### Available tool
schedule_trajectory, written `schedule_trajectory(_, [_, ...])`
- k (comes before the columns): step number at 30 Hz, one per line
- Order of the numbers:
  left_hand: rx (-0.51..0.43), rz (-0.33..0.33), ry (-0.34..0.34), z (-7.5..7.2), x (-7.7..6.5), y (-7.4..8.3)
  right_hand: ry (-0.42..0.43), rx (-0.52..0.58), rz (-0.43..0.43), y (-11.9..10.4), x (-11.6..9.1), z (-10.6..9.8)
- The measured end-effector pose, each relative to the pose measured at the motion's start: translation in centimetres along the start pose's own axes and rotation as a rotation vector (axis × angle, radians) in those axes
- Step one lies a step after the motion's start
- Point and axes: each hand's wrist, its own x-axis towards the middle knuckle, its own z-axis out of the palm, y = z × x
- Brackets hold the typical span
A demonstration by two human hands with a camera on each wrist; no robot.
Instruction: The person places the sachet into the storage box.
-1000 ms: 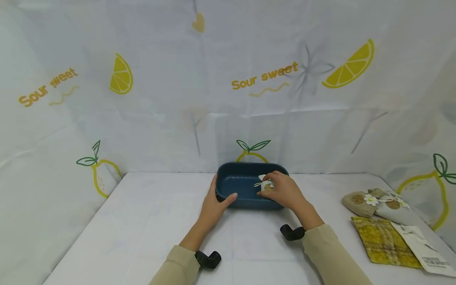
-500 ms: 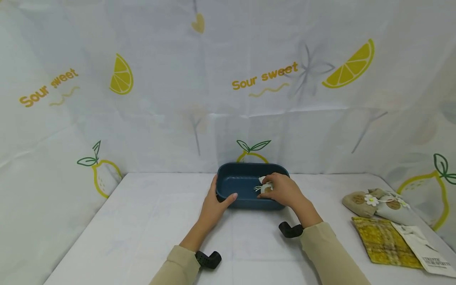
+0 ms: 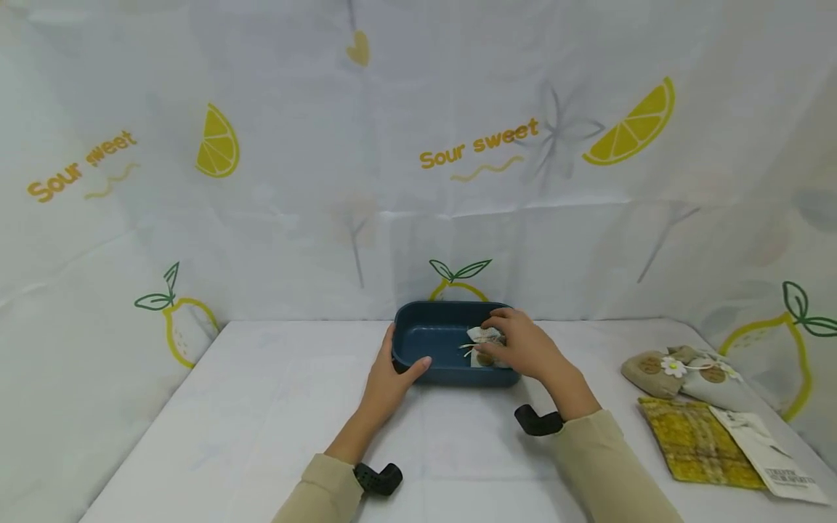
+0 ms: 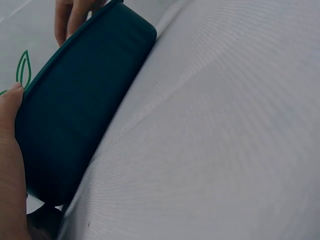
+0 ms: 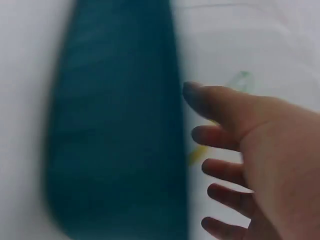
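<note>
A dark blue rectangular tub [image 3: 431, 375] stands at the back of the white table. My left hand [image 3: 384, 381] holds its left end, thumb along the front rim and fingers round the side. In the left wrist view the thumb [image 4: 9, 110] shows against the tub's wall [image 4: 90, 90]. A small pale drawstring pouch [image 3: 480, 356] with a round brown patch lies inside the tub at the right. Over it is my right hand [image 3: 523, 345], with thumb and fingers spread apart. The right wrist view shows those fingers [image 5: 225, 170] loose beyond the tub's rim, with no pouch visible there.
On the right of the table lie a tan pouch [image 3: 647, 372] with a white flower and a whitish pouch [image 3: 713, 385]. In front of them are a yellow patterned packet [image 3: 700, 443] and a white printed packet [image 3: 771, 457]. A lemon-print curtain [image 3: 294, 218] hangs behind.
My right hand has loosened from the pouch and lifted slightly, so more of the pouch shows. The pouch lies flatter in the tub. My left hand keeps its hold; the head view shifted slightly.
</note>
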Motion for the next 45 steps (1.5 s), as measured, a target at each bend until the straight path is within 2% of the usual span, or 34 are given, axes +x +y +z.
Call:
schedule_trajectory(4, [-0.007, 0.008, -0.002, 0.2, 0.1, 0.0, 0.124, 0.081, -0.018, 0.3, -1.2, -2.4])
schedule_trajectory(7, [-0.006, 0.009, 0.002, 0.3, 0.1, 0.1, 0.193, 0.093, -0.012, 1.1, -2.5, -3.5])
schedule_trajectory(12, [0.002, -0.005, 0.007, 0.2, 0.0, 0.0, 0.235, 0.030, 0.017, 3.3, -5.0, -4.9])
schedule_trajectory(16, [0.000, -0.008, 0.011, 0.1, -0.1, 0.0, 0.262, 0.006, 0.084, 5.5, -7.3, -5.7])
schedule_trajectory(22, [-0.004, -0.010, -0.004, 0.2, 0.0, 0.1, 0.301, -0.006, 0.165, 9.0, -9.5, -5.6])
schedule_trajectory(32, [0.005, -0.010, -0.002, 0.0, 0.0, -0.2, 0.314, 0.070, 0.235, 12.7, -10.9, -6.5])
schedule_trajectory(39, [0.011, -0.015, 0.006, -0.2, -0.1, -0.3, 0.294, 0.114, 0.276, 15.5, -11.9, -5.8])
schedule_trajectory(45, [0.007, -0.019, -0.009, 0.0, -0.1, 0.1, 0.283, 0.110, 0.289, 16.8, -12.7, -4.6])
